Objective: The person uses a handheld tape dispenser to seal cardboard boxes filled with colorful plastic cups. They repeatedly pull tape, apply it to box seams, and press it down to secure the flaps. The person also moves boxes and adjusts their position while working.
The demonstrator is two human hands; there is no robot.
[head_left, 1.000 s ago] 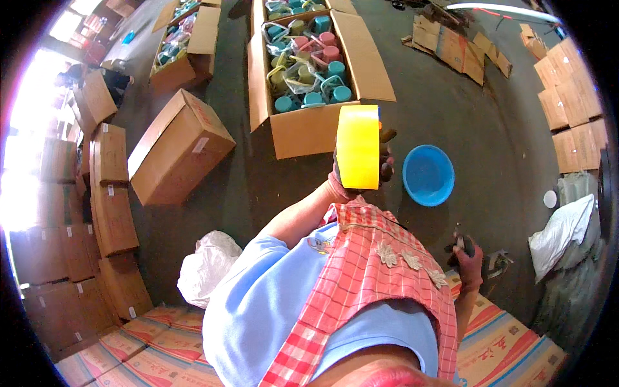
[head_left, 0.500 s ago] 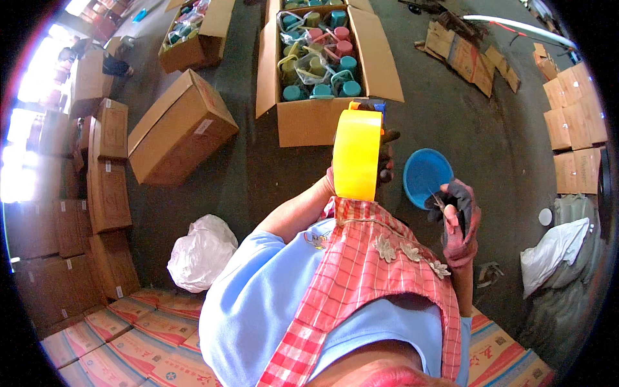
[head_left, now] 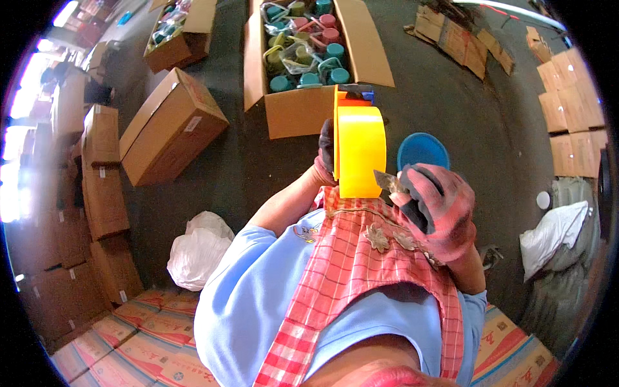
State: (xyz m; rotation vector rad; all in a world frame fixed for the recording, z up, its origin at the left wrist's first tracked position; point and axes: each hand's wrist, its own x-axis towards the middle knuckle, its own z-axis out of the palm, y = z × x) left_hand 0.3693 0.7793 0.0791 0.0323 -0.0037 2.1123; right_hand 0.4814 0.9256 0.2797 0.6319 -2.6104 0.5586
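In front of my chest I hold a tape dispenser (head_left: pixel 336 129) upright in my gloved left hand (head_left: pixel 326 149). A wide yellow tape roll (head_left: pixel 362 148) is mounted on its orange frame, with a dark and blue part at the top. My left fingers are partly hidden behind it. To the right of the roll, my right hand (head_left: pixel 445 206), in a red and dark glove with bare fingertips, pinches a small pointed blade (head_left: pixel 387 181). The blade's tip points left, close to the roll; whether it touches the tape I cannot tell.
Ahead stands an open carton (head_left: pixel 300 116) of bagged teal, pink and olive containers. A closed carton (head_left: pixel 174 129) lies to its left. Behind my right hand is a blue basin (head_left: pixel 422 149). A white bag (head_left: pixel 201 251) sits left; flattened cardboard (head_left: pixel 451 39) lies far right. Carton stacks line both sides.
My right hand has risen and moved left toward the tape roll, with the blade in it. The dispenser has turned, so my left hand now shows on its left side. The view has shifted slightly.
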